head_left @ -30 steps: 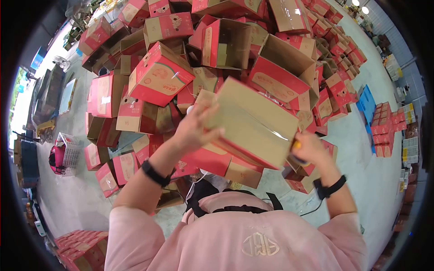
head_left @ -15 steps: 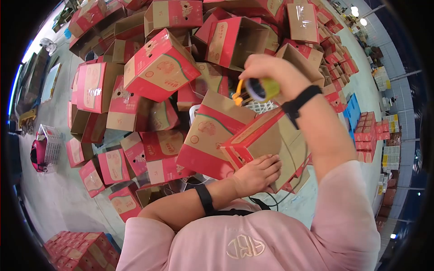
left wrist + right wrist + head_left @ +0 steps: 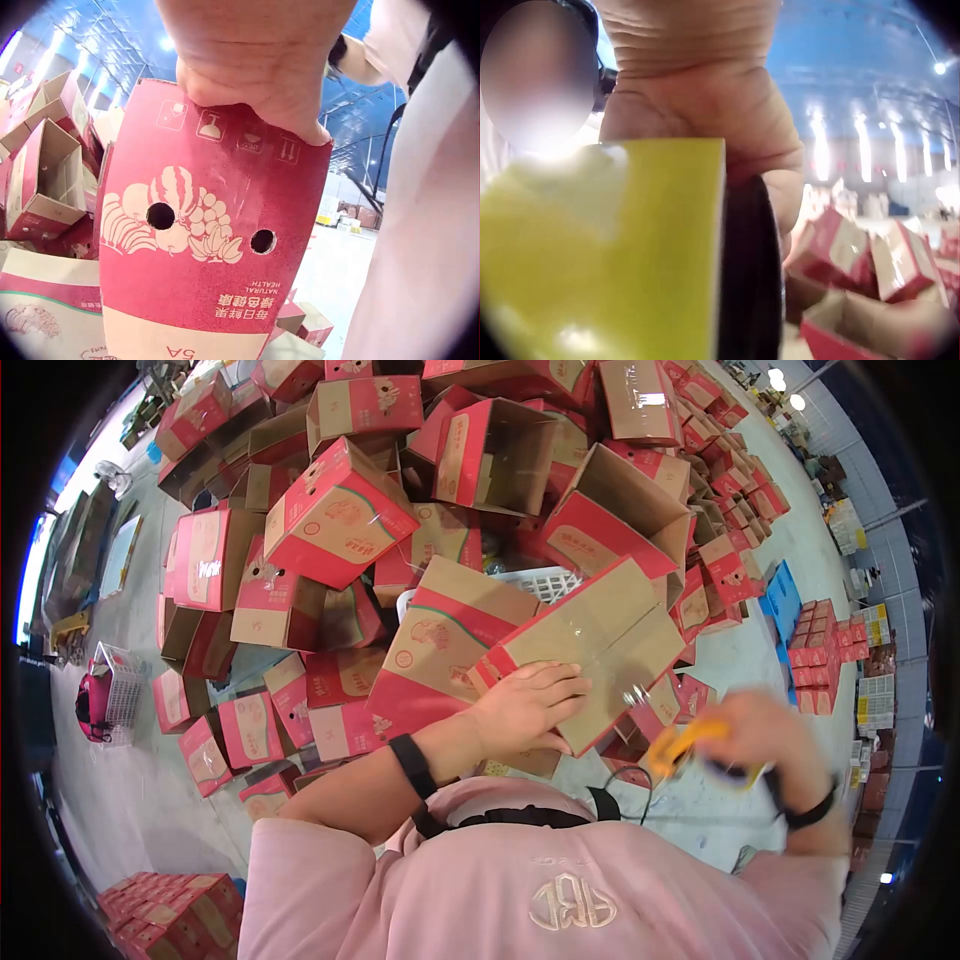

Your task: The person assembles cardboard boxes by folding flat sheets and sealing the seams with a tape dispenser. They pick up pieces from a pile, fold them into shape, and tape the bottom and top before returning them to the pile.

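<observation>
In the head view a closed carton (image 3: 600, 650) lies tilted with its brown face up, clear tape near its lower right edge. My left hand (image 3: 532, 705) rests flat on its lower left part. The left wrist view shows that hand (image 3: 255, 67) over the edge of the carton's red side (image 3: 202, 217), which has two round holes. My right hand (image 3: 765, 735), blurred, grips an orange tape dispenser (image 3: 688, 748) right of the carton, apart from it. In the right wrist view the yellow tape roll (image 3: 607, 247) sits below the palm (image 3: 697, 105).
Another red and brown carton (image 3: 450, 640) lies left of the held one, by a white basket rim (image 3: 545, 582). Open cartons (image 3: 620, 510) are heaped beyond. A white crate (image 3: 125, 690) stands on the floor at left; a blue panel (image 3: 783, 600) is at right.
My right hand has swung from above the carton down to the right with the dispenser. The carton's brown face has tipped more into view under my left hand.
</observation>
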Tool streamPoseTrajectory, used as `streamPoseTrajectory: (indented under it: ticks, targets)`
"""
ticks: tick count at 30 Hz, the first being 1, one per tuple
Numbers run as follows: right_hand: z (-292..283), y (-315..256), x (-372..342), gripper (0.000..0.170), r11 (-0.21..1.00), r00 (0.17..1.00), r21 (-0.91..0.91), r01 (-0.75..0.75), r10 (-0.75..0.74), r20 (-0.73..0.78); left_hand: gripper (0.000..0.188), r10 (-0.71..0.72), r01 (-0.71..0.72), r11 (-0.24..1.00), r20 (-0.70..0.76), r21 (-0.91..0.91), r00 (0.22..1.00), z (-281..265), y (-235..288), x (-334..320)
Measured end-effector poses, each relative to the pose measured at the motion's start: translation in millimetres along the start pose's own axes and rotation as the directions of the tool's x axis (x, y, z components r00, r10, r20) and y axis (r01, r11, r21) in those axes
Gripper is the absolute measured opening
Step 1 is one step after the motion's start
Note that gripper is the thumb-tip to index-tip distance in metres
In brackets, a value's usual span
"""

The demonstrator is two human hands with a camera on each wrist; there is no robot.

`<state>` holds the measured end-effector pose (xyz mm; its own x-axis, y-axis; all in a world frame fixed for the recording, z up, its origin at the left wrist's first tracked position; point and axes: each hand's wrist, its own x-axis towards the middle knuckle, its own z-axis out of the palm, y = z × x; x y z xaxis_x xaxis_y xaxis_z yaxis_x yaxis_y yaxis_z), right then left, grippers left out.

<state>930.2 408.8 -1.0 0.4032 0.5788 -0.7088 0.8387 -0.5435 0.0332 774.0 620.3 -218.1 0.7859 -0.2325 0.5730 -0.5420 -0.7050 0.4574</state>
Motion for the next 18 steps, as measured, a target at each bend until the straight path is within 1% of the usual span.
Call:
streamPoseTrajectory:
  ticks: [1,3,4,5,6,8,9,10,11,12,13,14,15,16,17,18]
  targets:
    - [62.8,25.1,8.1,0.036,0.995,0.997,0.058,0.078,-0.076,-0.034,0.062,-0.010,0.010,1.000,0.011,0.010,1.000,1.4,1.7,-0.1]
    - [144.1,26.3,50.4,0.040,0.968,0.976,0.252,0.005,0.050,-0.213,0.062,-0.002,0.003,1.000,0.041,-0.014,0.999,7.7,8.8,4.9]
    - [169.3,14.7,75.6,0.041,0.958,0.892,0.279,0.062,0.072,-0.447,0.062,-0.058,0.057,0.998,0.088,0.009,0.994,6.2,14.0,9.3]
    - [189.0,6.8,98.2,0.042,0.948,0.747,0.293,0.126,0.104,-0.657,0.062,-0.111,0.106,0.993,0.134,0.043,0.985,2.9,16.7,13.2]
    - [209.0,10.7,117.5,0.042,0.941,0.733,0.309,0.141,0.110,-0.671,0.062,-0.104,0.095,0.993,0.155,0.064,0.982,-1.5,18.9,13.6]
    - [229.3,14.2,150.8,0.045,0.952,0.795,0.307,0.009,0.179,-0.580,0.064,-0.139,0.132,0.990,0.150,0.051,0.979,-16.3,23.5,14.3]
    - [234.2,16.1,154.6,0.047,0.936,0.841,0.351,-0.022,0.207,-0.499,0.064,-0.115,0.101,0.990,0.152,0.098,0.982,-14.1,22.6,9.1]
    - [239.1,20.6,157.3,0.050,0.913,0.838,0.406,0.023,0.204,-0.505,0.062,-0.379,0.390,0.915,-0.104,0.105,0.919,-4.4,16.1,-4.0]
    - [235.8,24.6,164.9,0.053,0.886,0.839,0.459,0.069,0.198,-0.507,0.059,-0.584,0.630,0.776,-0.352,0.021,0.732,-3.0,3.4,-8.4]
    - [214.7,27.2,167.0,0.055,0.816,0.843,0.567,0.118,0.219,-0.491,0.059,-0.553,0.612,0.789,-0.370,0.053,0.746,-6.7,-7.8,-1.8]
    - [189.5,29.4,159.1,0.058,0.734,0.856,0.660,0.161,0.229,-0.464,0.057,-0.747,0.620,0.657,-0.263,-0.429,0.611,-6.2,-14.5,6.1]
    - [156.1,33.9,153.9,0.058,0.702,0.793,0.668,0.248,0.249,-0.556,0.056,-0.854,0.491,0.349,-0.055,-0.798,0.518,-10.5,-23.2,18.4]
    - [118.5,38.8,148.6,0.058,0.671,0.725,0.665,0.330,0.271,-0.633,0.056,-0.670,0.468,0.678,-0.215,-0.567,0.711,-41.4,-10.6,52.4]
    - [78.7,42.0,146.5,0.061,0.367,0.529,0.609,0.703,0.302,-0.793,0.061,-0.488,0.101,0.656,-0.317,-0.748,0.813,-66.0,-7.7,86.8]
    - [59.2,83.0,171.8,0.059,0.506,0.467,0.567,0.649,0.323,-0.823,0.065,-0.402,0.054,0.729,-0.363,-0.682,0.841,-105.8,14.3,122.4]
    - [2.0,63.1,154.7,0.048,0.257,0.310,0.467,0.846,0.476,-0.823,0.066,-0.223,-0.016,0.881,-0.444,-0.472,0.868,-132.8,20.6,148.3]
